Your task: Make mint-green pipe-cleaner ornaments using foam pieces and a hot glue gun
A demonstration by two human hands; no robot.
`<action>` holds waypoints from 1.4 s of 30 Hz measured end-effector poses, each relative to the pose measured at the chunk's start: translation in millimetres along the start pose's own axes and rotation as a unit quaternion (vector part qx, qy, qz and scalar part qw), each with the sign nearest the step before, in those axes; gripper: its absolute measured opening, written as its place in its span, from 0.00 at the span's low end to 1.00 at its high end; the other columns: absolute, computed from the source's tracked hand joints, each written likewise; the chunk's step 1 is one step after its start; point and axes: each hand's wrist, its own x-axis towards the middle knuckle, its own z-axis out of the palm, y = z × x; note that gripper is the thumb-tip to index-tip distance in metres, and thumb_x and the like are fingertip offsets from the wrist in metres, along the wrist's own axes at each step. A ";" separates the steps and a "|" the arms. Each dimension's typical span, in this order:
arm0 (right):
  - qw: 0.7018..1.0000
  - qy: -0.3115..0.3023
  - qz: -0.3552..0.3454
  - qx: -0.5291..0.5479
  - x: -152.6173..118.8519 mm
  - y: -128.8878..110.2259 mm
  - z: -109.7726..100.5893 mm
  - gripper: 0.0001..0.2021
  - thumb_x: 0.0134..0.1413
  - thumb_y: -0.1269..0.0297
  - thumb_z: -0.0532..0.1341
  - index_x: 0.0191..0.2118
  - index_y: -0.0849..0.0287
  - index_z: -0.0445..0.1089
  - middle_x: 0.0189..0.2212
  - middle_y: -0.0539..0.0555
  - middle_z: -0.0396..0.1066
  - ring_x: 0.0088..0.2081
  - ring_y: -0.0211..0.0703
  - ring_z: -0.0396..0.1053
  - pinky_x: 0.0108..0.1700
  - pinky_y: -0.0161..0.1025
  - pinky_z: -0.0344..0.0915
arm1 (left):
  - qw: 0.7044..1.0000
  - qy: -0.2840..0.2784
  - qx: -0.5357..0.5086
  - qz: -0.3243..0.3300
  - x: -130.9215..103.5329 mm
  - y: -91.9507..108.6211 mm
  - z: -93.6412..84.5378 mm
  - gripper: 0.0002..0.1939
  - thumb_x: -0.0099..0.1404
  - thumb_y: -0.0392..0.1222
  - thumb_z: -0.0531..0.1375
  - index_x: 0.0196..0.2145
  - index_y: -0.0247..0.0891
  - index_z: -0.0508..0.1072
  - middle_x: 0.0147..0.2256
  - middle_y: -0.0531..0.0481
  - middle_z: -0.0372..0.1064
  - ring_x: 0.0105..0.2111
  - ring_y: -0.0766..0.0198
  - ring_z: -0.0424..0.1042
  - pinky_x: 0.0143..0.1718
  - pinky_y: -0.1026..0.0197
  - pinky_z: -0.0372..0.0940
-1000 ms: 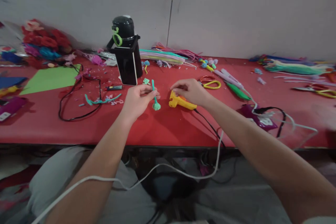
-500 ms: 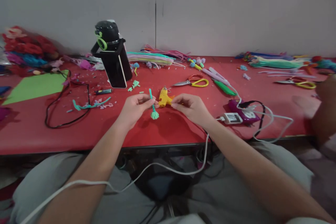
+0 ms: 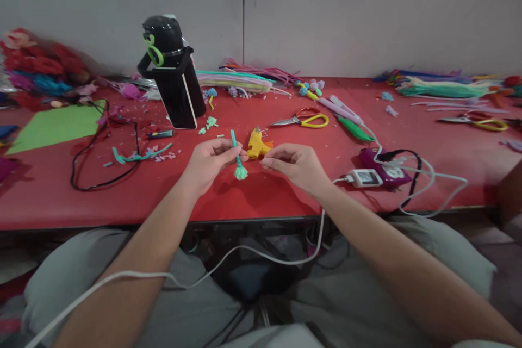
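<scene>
My left hand [image 3: 212,162] pinches the stem of a green pipe-cleaner flower [image 3: 240,172], whose fluffy head hangs downward and whose stem tip points up. A yellow glue gun [image 3: 256,145] lies on the red table [image 3: 253,201], just beyond and between my hands. My right hand [image 3: 294,166] is beside the glue gun's lower right side, its thumb and fingertips pressed together. Whatever may be between those fingertips is too small to make out.
Behind stand a black bottle [image 3: 175,73] and a phone [image 3: 176,99]. Scissors [image 3: 304,119] lie beyond my right hand. A white charger [image 3: 366,178] with looping cables is at right, a black cable [image 3: 84,187] at left. Pipe cleaners [image 3: 240,81] line the back.
The view has tilted and shifted slightly. My right fingertips are now a little lower relative to the glue gun. My left hand keeps its pinch on the flower stem.
</scene>
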 end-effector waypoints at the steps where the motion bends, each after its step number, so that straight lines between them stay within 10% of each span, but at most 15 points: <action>1: 1.000 -0.001 0.006 0.014 -0.6 0.4 1.0 0.13 0.48 0.54 0.74 0.33 0.56 0.77 0.30 0.52 0.79 0.34 0.42 0.77 0.44 0.44 0.75 | 1.000 -0.002 0.000 -0.001 0.2 -0.9 -0.6 0.16 0.54 0.47 0.76 0.35 0.35 0.82 0.35 0.45 0.81 0.39 0.56 0.82 0.49 0.54 0.74; 23: 0.974 0.038 -0.159 -0.158 -13.3 -10.2 18.5 0.04 0.59 0.61 0.68 0.35 0.53 0.79 0.36 0.52 0.81 0.39 0.44 0.77 0.44 0.43 0.74 | 0.999 0.003 -0.034 -0.035 -4.7 -3.6 15.9 0.18 0.49 0.48 0.78 0.32 0.34 0.81 0.31 0.47 0.79 0.33 0.63 0.78 0.44 0.59 0.74; 42: 0.982 -0.003 -0.121 -0.148 -15.0 -4.9 26.4 0.05 0.61 0.60 0.66 0.36 0.53 0.77 0.36 0.52 0.80 0.38 0.44 0.77 0.45 0.44 0.75 | 0.999 -0.002 -0.027 -0.030 -6.1 -2.9 19.1 0.20 0.47 0.50 0.78 0.31 0.34 0.80 0.31 0.48 0.78 0.33 0.62 0.77 0.45 0.55 0.74</action>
